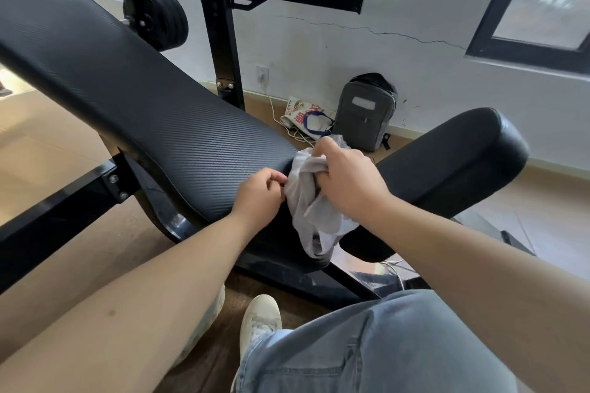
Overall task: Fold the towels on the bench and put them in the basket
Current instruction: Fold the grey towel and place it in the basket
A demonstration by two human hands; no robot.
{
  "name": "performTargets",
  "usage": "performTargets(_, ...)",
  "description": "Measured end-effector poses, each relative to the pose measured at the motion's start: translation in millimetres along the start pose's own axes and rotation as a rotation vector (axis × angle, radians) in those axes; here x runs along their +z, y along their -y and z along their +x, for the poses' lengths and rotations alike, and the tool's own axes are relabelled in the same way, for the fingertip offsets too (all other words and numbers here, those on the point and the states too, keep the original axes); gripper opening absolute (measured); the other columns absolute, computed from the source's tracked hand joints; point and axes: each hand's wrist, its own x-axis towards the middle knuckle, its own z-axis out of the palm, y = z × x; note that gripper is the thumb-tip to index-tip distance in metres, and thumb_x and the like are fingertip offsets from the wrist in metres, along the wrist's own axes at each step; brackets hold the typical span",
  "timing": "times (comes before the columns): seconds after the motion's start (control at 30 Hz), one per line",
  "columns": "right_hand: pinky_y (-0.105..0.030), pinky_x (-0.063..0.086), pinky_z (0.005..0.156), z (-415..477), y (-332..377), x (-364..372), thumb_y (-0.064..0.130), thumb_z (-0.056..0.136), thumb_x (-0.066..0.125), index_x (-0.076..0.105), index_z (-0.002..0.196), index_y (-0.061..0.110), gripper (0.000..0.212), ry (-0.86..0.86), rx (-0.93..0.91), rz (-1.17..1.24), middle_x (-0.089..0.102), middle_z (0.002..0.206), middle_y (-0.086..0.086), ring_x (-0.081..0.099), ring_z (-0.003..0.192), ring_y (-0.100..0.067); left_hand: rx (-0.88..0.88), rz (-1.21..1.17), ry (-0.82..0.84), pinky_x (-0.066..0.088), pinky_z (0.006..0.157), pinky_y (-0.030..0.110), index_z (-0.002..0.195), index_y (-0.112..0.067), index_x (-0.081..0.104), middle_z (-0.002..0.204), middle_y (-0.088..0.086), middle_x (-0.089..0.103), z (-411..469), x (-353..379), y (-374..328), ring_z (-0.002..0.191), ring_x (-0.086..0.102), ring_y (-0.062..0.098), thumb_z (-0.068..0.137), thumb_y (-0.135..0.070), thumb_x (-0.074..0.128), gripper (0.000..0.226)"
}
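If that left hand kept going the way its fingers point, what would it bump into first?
The crumpled light grey towel, whose edge the left hand seems to pinch. Just behind the cloth is the right hand, gripping the same towel, though depth is hard to judge from this one view.

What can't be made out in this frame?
Head view:
- Basket: not in frame.
- Towel: bunched, pinched by the left hand; the right hand gripping it hides its top, so folds are unclear.
- Bench: cut off by the left edge.
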Motion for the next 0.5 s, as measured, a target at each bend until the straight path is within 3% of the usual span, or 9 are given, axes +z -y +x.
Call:
performTargets(0.13, -0.043, 0.055, 0.078, -4, -12, -6, 0.026, 0.086, 0.059, 0.053, 0.122, 0.025, 0.037, 0.275, 0.055, -0.262, 0.054, 0.118, -0.005, 0.055, 0.105, -0.029, 0.094, 0.104, 0.095, 0.042, 0.083, 0.026, 0.121, -0.029, 0.060, 0.112, -0.005, 0.060, -8, -4, -9, 0.103, 0.058, 0.013, 0.095, -0.026, 0.056, 0.026)
performTargets(0.27, -0.036, 0.050, 0.070, -2, -14, -17, 0.020, 0.089, 0.056, 0.059, 0.108, 0.022, 0.019, 0.360, 0.095, -0.426, 0.052, 0.105, -0.003, 0.050, 0.093, -0.024, 0.281, 0.141, 0.167, 0.038, 0.099, 0.026, 0.136, -0.030, 0.052, 0.136, -0.004, 0.045, -17, 2, -11, 0.120, 0.048, 0.011, 0.091, -0.042, 0.066, 0.048)
performTargets(0.37, -0.034, 0.045, 0.061, 1, -9, -24, 0.010, 0.086, 0.056, 0.058, 0.093, 0.018, 0.011, 0.171, 0.017, -0.396, 0.058, 0.100, -0.006, 0.059, 0.086, -0.028, 0.370, 0.197, 0.132, 0.043, 0.096, 0.034, 0.127, -0.031, 0.058, 0.130, -0.004, 0.052, -17, 10, -17, 0.116, 0.048, 0.016, 0.079, -0.054, 0.073, 0.055)
performTargets(0.47, -0.033, 0.037, 0.046, 0, -5, -20, 0.008, 0.077, 0.055, 0.060, 0.091, 0.013, 0.016, -0.221, -0.332, -0.445, 0.057, 0.095, -0.010, 0.056, 0.079, -0.032, 0.447, 0.203, -0.067, 0.043, 0.073, 0.033, 0.079, -0.032, 0.056, 0.085, -0.007, 0.059, -16, 13, -28, 0.083, 0.051, 0.016, 0.077, -0.050, 0.068, 0.022)
performTargets(0.5, -0.033, 0.039, 0.044, -1, -3, -19, 0.008, 0.076, 0.057, 0.059, 0.089, 0.013, 0.014, -0.261, -0.393, -0.459, 0.056, 0.093, -0.010, 0.054, 0.078, -0.031, 0.385, 0.122, -0.099, 0.042, 0.066, 0.031, 0.070, -0.028, 0.050, 0.074, -0.009, 0.056, -15, 11, -31, 0.073, 0.051, 0.014, 0.081, -0.042, 0.068, 0.025)
